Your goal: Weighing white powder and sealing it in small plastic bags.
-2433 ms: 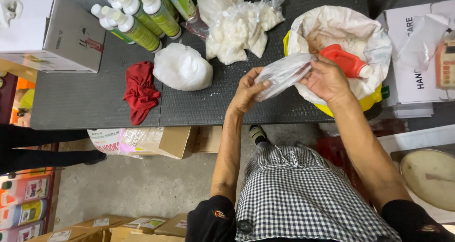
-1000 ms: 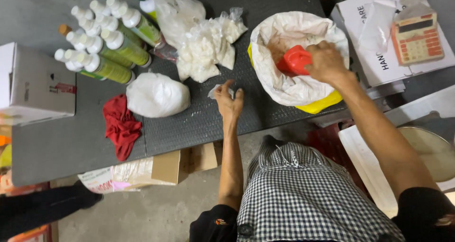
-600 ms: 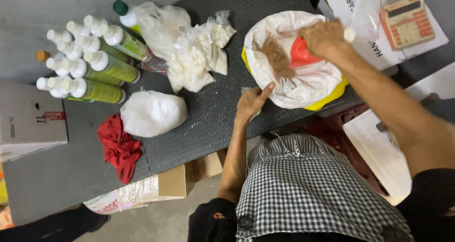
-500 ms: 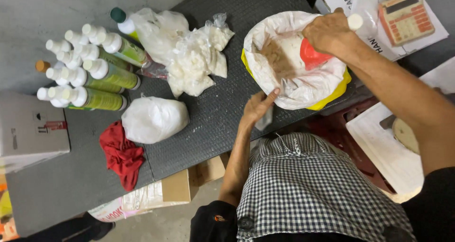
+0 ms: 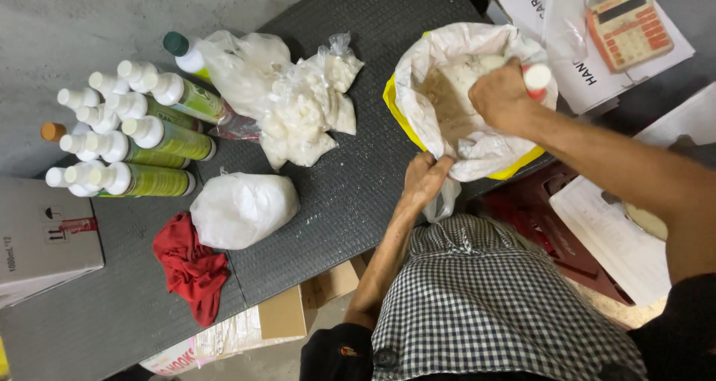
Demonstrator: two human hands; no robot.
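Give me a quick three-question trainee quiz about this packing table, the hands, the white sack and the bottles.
1. True or false: the right hand is inside the open white sack with the yellow liner, gripping a red scoop with a white handle end.
2. What does the left hand touch?
A. the crumpled red cloth
B. the sack's near edge and a thin clear plastic bag
C. the orange calculator
3. How do the green bottles with white caps lie?

Key
1. True.
2. B.
3. On their sides, grouped at the table's far left.
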